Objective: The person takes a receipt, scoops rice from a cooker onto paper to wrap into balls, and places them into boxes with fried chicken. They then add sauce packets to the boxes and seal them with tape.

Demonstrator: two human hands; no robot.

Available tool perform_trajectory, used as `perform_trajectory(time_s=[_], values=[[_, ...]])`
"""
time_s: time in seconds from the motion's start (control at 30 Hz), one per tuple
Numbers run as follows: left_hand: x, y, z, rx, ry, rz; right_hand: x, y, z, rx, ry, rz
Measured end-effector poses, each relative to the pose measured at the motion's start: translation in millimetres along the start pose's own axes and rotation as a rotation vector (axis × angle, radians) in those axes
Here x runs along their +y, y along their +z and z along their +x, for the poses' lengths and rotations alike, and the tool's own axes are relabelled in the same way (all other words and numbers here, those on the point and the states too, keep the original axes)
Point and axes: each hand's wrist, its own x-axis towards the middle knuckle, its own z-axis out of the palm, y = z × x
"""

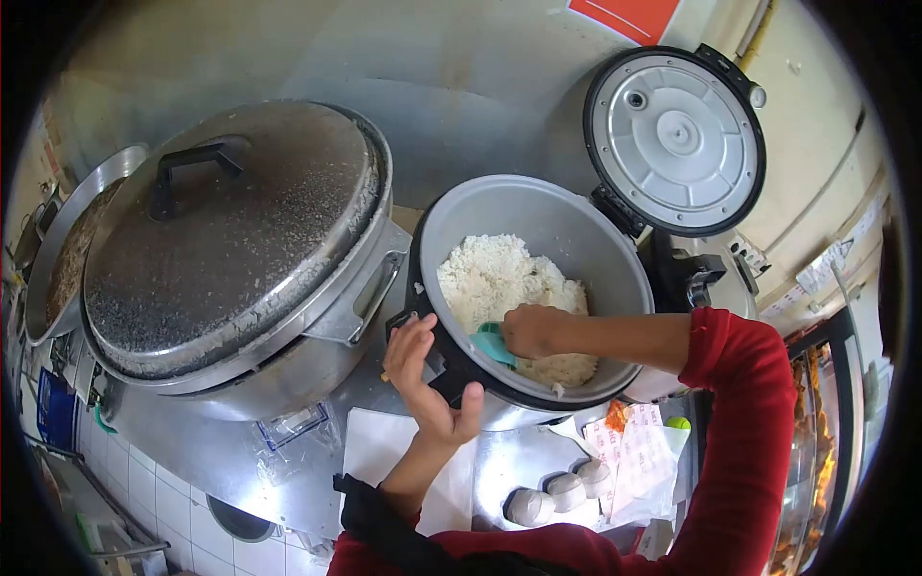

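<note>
The right hand [531, 332] grips a scoop [492, 345] in rice [501, 276]; the left hand [430, 398], fingers wide, is at the cooker [523, 204]'s near-left side.

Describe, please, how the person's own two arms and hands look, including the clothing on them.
The right arm wears a plain red sleeve, bunched at its end, with the forearm bare beyond it. Red cloth also shows by the left forearm, partly covered by black fabric of unclear origin. The left hand and right hand have no gloves.
</note>
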Motion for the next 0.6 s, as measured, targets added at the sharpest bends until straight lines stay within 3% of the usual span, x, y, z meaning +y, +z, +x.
perform_trajectory(time_s=[0.13, 0.23, 0.33, 0.43, 0.6], values=[[0.5, 0.3, -0.1, 0.009, -0.007, 0.017, 15.1, 14.1, -30.4, 0.055, 0.061, 0.221], [2.5, 0.2, 1.4, 0.011, 0.008, 0.02, 19.7, -18.9, -67.4, -0.17, 0.236, 0.399], [3.4, 1.6, 0.1, 0.033, -0.007, 0.005, 11.9, -37.6, -81.0, -0.153, 0.217, 0.386], [9.7, -0.1, 4.1, 0.005, 0.01, 0.059, 17.2, -10.2, -49.6, -0.184, 0.089, 0.372], [7.6, -0.4, 2.9, -0.002, 0.063, 0.074, 21.3, -30.8, -82.7, -0.119, 0.112, 0.399]])
